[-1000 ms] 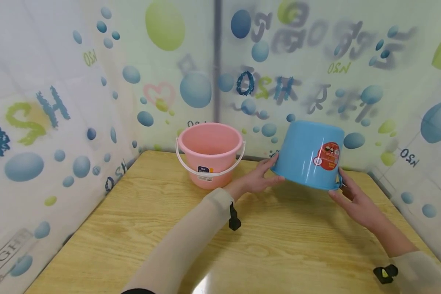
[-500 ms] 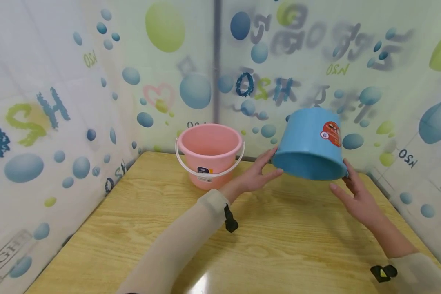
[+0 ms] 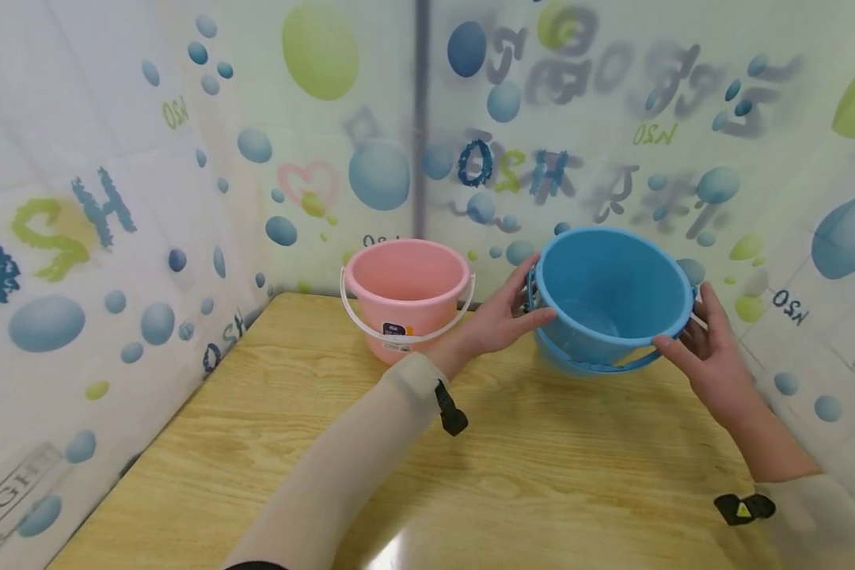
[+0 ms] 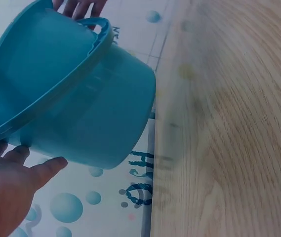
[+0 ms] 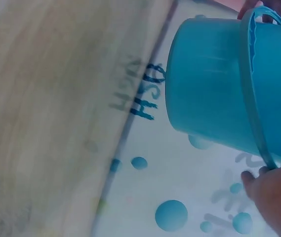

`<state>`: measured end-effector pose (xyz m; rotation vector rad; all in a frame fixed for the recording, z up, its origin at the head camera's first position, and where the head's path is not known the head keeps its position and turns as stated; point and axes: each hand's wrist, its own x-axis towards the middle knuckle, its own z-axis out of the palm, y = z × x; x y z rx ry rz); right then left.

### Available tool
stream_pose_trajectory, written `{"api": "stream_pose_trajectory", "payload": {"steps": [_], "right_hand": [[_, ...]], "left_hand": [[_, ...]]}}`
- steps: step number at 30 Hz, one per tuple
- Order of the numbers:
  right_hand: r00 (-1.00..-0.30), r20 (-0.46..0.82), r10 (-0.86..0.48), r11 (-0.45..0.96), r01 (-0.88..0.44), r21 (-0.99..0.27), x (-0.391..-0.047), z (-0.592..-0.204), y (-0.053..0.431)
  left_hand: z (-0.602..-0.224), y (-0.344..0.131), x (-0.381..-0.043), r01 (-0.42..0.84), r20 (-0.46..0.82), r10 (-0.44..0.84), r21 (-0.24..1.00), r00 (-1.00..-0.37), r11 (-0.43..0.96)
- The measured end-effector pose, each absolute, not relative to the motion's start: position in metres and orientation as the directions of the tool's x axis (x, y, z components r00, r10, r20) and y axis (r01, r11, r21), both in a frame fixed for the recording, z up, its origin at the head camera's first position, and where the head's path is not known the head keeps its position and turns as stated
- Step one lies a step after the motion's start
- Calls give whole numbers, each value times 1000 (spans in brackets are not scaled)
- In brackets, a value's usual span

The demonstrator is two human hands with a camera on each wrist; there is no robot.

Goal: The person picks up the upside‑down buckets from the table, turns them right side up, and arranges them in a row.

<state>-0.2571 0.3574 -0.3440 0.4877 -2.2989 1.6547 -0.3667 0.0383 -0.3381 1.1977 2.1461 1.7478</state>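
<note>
Between my two hands is a blue plastic bucket, tilted so that its mouth faces up and towards me. My left hand grips its rim at the left, thumb in front and fingers behind. At the right, my right hand holds the rim the same way, with some fingertips hidden behind it. The bucket's blue handle hangs down across its front. Both wrist views show the bucket's smooth side wall lifted off the table. Its inside has nothing in it that I can see.
A pink bucket with a white handle stands upright on the wooden table, just left of my left forearm. Printed curtains with bubbles and letters close off the back and sides.
The blue bucket has turned over: its bottom pointed up before, and now its open mouth faces up and towards me. Both hands stayed at its sides. The pink bucket has not moved.
</note>
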Motion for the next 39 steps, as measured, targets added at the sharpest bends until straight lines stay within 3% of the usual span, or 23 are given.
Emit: {"api": "stream_pose_trajectory", "payload": {"steps": [12, 18, 23, 26, 32, 39], "right_hand": [[-887, 453, -91, 213, -462, -861, -261, -337, 363], [-879, 468, -96, 277, -475, -835, -263, -341, 367], [-869, 489, -71, 369, -478, -797, -264, -344, 365], [-881, 469, -65, 384, -455, -803, -264, -345, 364], [-916, 391, -94, 232, -402, -886, -264, -348, 365], [-932, 342, -120, 350, -362, -864, -269, -349, 368]], "left_hand": [[-334, 34, -368, 444, 364, 628, 896, -687, -34], [-333, 34, -372, 426, 342, 650, 904, -678, -31], [-333, 35, -370, 397, 299, 636, 918, -711, 13], [-335, 37, -370, 365, 279, 626, 931, -728, 10], [-343, 43, -372, 265, 235, 622, 963, -747, -44], [-348, 48, -377, 242, 223, 592, 969, -775, -48]]}}
